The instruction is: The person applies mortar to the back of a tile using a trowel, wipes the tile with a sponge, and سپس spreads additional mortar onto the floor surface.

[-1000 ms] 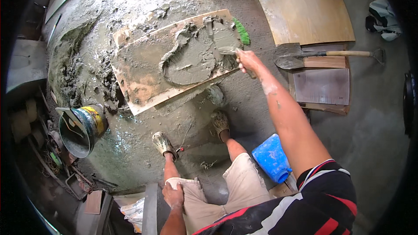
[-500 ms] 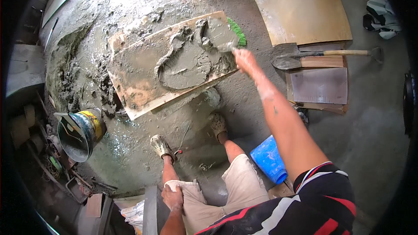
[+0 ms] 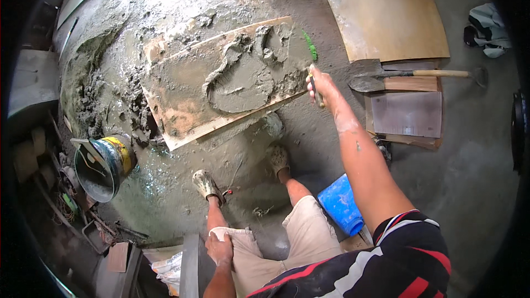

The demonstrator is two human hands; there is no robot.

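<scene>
My right hand (image 3: 324, 89) is closed around the handle of a trowel (image 3: 315, 89) at the right end of a ribbed tile (image 3: 179, 127). The trowel's blade is hard to tell from the grey mortar around it. Wet mortar (image 3: 243, 85) lies spread over the tile's right half, with a raised ridge along its left and upper side. A bright green strip (image 3: 310, 46) shows at the mortar's right edge. My left hand (image 3: 220, 249) rests on my left thigh, fingers laid over the beige shorts, holding nothing.
A bucket (image 3: 105, 168) tilts at the left beside heaped mortar (image 3: 94, 99). On the right, a shovel (image 3: 369, 80) lies across boards below a large tan sheet (image 3: 389, 19). A blue container (image 3: 341, 204) lies by my right leg. Crumpled cloth (image 3: 488, 30) is at far right.
My right hand has shifted slightly right and down, and its wrist has turned so the trowel handle shows. Less of the green strip is visible. My left hand stays on my thigh.
</scene>
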